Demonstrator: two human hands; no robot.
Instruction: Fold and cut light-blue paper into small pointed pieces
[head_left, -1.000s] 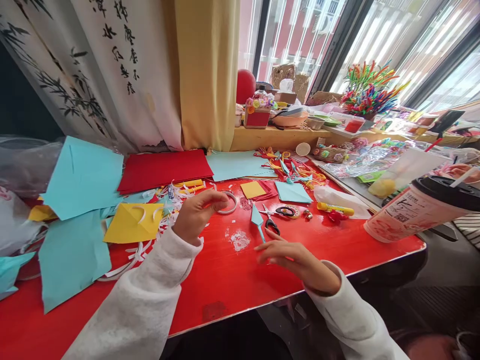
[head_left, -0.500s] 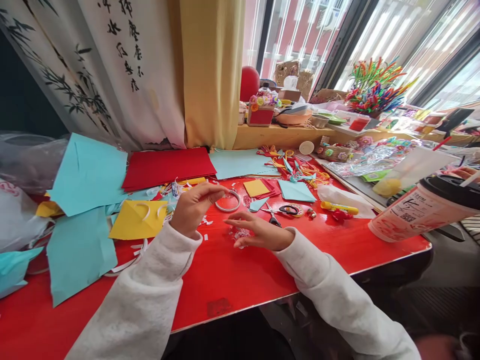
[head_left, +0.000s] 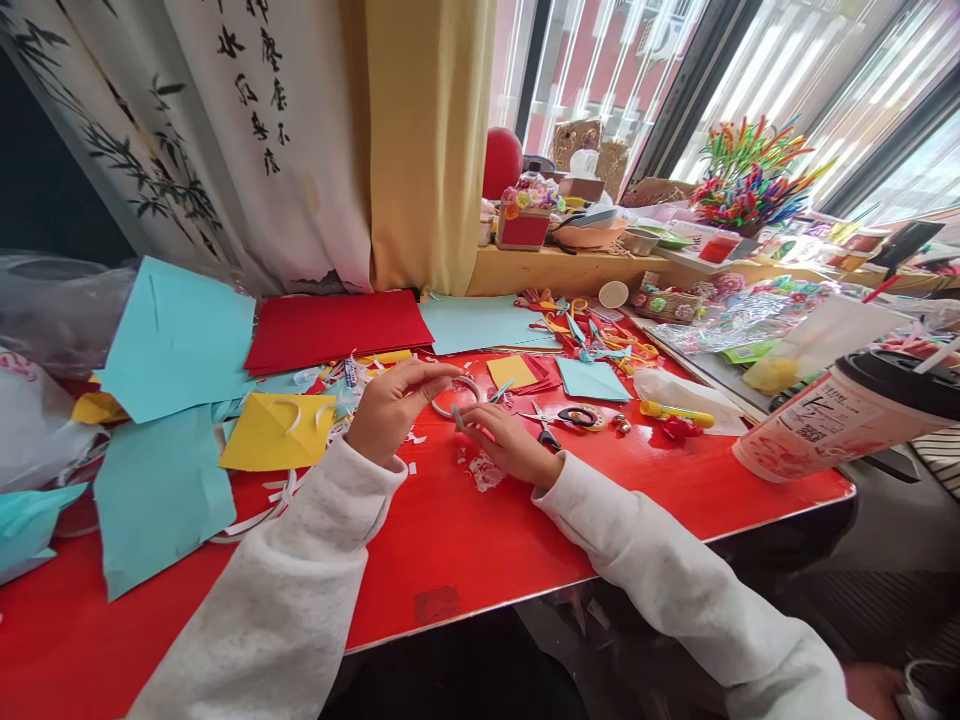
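Observation:
My left hand (head_left: pixel 390 408) is raised over the table with thumb and fingertips pinched together; whatever they may hold is too small to make out. Just beyond those fingertips lies a pale roll of tape (head_left: pixel 475 388). My right hand (head_left: pixel 504 440) is closed on a small light blue paper piece (head_left: pixel 458 418), seen nearly edge-on. Another light blue edge (head_left: pixel 501 391) shows behind the fingers, and I cannot tell whether it belongs to the same piece. Under the right hand, white scraps (head_left: pixel 486 472) lie on the red tabletop (head_left: pixel 465 540).
Scissors (head_left: pixel 576 416), a yellow paper square (head_left: pixel 511 372) and light blue squares (head_left: pixel 592 380) lie beyond my right hand. A yellow glue tube (head_left: pixel 676 413) and a large drink cup (head_left: pixel 832 420) are at the right. A folded yellow paper (head_left: pixel 277 432) and blue sheets (head_left: pixel 165 490) lie left.
My right hand has gone from spread fingers to a grip on the light blue paper piece, which lay flat on the table before. My left hand has barely moved.

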